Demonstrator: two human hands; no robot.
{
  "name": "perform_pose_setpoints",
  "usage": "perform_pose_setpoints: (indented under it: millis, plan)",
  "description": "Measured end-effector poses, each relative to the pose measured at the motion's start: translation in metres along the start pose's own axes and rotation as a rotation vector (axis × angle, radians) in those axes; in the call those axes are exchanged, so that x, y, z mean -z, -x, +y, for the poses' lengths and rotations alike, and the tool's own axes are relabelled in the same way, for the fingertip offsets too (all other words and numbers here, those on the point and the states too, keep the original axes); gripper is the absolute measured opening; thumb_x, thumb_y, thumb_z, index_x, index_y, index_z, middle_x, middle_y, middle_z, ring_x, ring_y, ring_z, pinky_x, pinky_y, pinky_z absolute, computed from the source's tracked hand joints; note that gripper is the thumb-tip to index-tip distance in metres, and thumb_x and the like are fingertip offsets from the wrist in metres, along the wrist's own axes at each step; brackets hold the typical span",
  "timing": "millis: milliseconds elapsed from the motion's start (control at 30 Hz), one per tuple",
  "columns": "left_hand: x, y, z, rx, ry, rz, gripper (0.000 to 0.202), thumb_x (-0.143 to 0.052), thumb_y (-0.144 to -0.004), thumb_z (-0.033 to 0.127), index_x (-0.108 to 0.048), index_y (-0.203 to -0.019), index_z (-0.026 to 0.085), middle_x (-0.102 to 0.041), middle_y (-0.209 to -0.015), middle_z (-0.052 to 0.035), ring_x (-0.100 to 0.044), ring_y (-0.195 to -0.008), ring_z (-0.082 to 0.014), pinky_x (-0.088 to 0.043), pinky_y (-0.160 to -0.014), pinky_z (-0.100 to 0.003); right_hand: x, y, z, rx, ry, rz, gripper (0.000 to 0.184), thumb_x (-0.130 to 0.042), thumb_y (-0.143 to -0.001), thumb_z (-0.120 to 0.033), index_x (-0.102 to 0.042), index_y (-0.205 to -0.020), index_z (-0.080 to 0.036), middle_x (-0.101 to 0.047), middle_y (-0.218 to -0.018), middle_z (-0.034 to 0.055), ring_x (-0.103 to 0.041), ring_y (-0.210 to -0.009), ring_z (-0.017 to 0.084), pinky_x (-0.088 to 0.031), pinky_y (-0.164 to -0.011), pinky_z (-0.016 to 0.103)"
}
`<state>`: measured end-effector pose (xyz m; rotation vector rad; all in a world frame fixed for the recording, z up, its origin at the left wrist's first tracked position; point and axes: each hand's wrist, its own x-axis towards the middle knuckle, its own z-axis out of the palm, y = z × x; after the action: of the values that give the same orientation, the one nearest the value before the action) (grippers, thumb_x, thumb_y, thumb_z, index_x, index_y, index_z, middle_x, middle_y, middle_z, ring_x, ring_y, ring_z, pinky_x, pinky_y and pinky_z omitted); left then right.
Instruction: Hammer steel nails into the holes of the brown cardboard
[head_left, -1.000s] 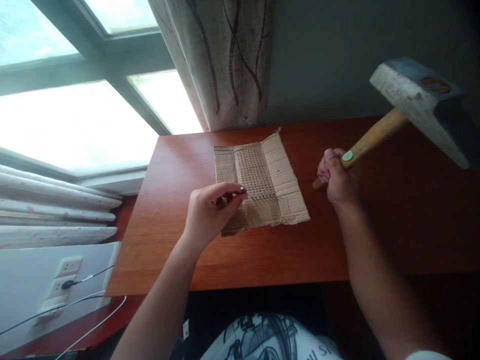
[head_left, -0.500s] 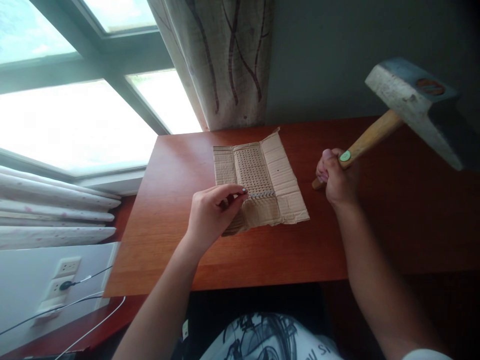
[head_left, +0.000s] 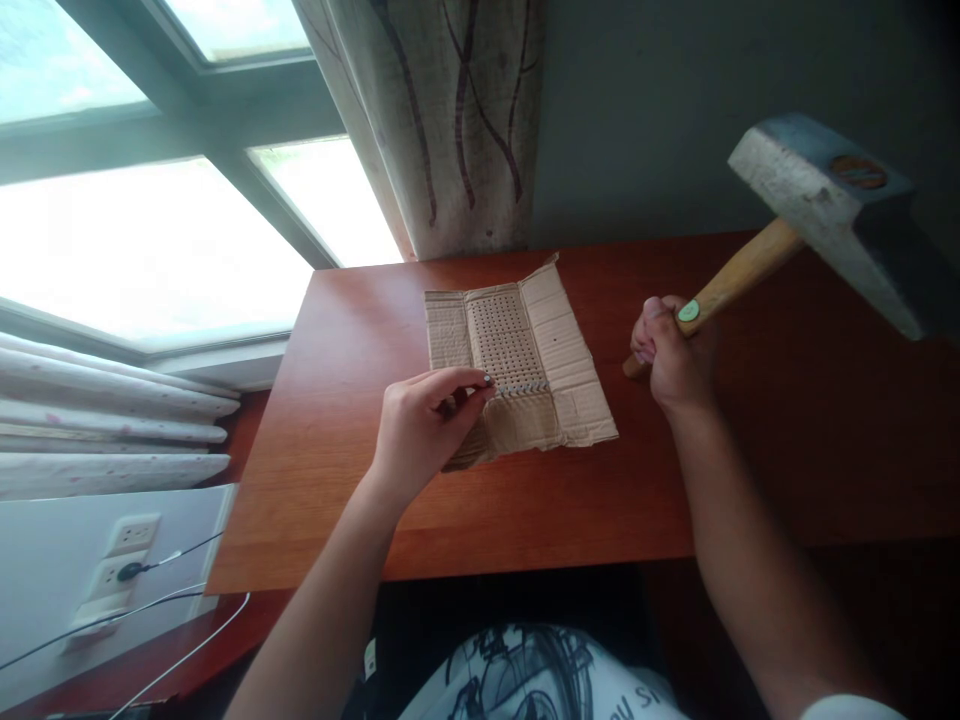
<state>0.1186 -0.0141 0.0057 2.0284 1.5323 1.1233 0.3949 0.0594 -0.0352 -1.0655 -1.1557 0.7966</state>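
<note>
My left hand (head_left: 427, 425) pinches a small nail (head_left: 487, 380) between thumb and forefinger; only its round head shows. It is held at the near left corner of a grid of holes in the flattened cardboard (head_left: 577, 365). Along the near edge of that grid runs a row of small metal nails (head_left: 525, 389). My right hand (head_left: 675, 355) is wrapped round the wooden handle of a hammer (head_left: 821, 190), low on the grip. The heavy metal head is raised at the upper right, apart from the cardboard.
The cardboard lies on a reddish-brown wooden table (head_left: 322, 480). A window (head_left: 97, 260) and curtains (head_left: 465, 110) stand to the left and behind. Cables run from a wall socket (head_left: 124, 570) at the lower left, beside the table's edge.
</note>
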Motion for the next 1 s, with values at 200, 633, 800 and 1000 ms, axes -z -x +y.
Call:
perform_pose_setpoints:
  millis: [200,633,800,1000]
  plan:
    - [0.0004,-0.001,0.0017,-0.004,-0.001,-0.003,0.008,-0.073,-0.083,0.027,-0.076,-0.084,0.02,-0.069,-0.065,0.0008,-0.055,-0.052,-0.0086,-0.046,-0.053,-0.02,-0.001,0.0006,-0.0017,0.005,-0.025,-0.005,0.054,-0.069,-0.084,-0.056,-0.036,-0.057,-0.024,-0.033,-0.045,-0.007,-0.03,-0.038,0.008,-0.023,-0.033,0.023]
    - [-0.0027,0.0005,-0.0058,-0.088,-0.046,-0.019,0.003,-0.073,-0.083,0.022,-0.074,-0.082,0.02,-0.068,-0.066,0.0019,-0.053,-0.053,-0.0081,-0.043,-0.054,-0.02,-0.0012,0.004,-0.0012,-0.033,0.032,-0.021,0.055,-0.067,-0.084,-0.06,-0.035,-0.058,-0.023,-0.033,-0.047,-0.0067,-0.03,-0.039,0.007,-0.023,-0.035,0.023]
    - [-0.003,-0.0001,-0.0075,-0.102,-0.038,-0.027,0.001,-0.072,-0.083,0.02,-0.074,-0.083,0.02,-0.068,-0.067,0.0022,-0.056,-0.056,-0.0085,-0.043,-0.054,-0.02,-0.0009,0.0068,-0.0014,-0.035,0.143,-0.052,0.055,-0.063,-0.084,-0.064,-0.036,-0.059,-0.024,-0.035,-0.049,-0.0054,-0.033,-0.042,0.009,-0.026,-0.038,0.025]
    - [-0.0028,0.0004,-0.0064,-0.108,-0.031,-0.027,0.003,-0.072,-0.082,0.017,-0.073,-0.082,0.02,-0.069,-0.069,0.0019,-0.057,-0.058,-0.0091,-0.044,-0.056,-0.02,0.0,0.0082,-0.0025,-0.016,0.335,-0.089,0.053,-0.056,-0.085,-0.071,-0.038,-0.064,-0.025,-0.039,-0.053,-0.004,-0.037,-0.046,0.012,-0.033,-0.042,0.028]
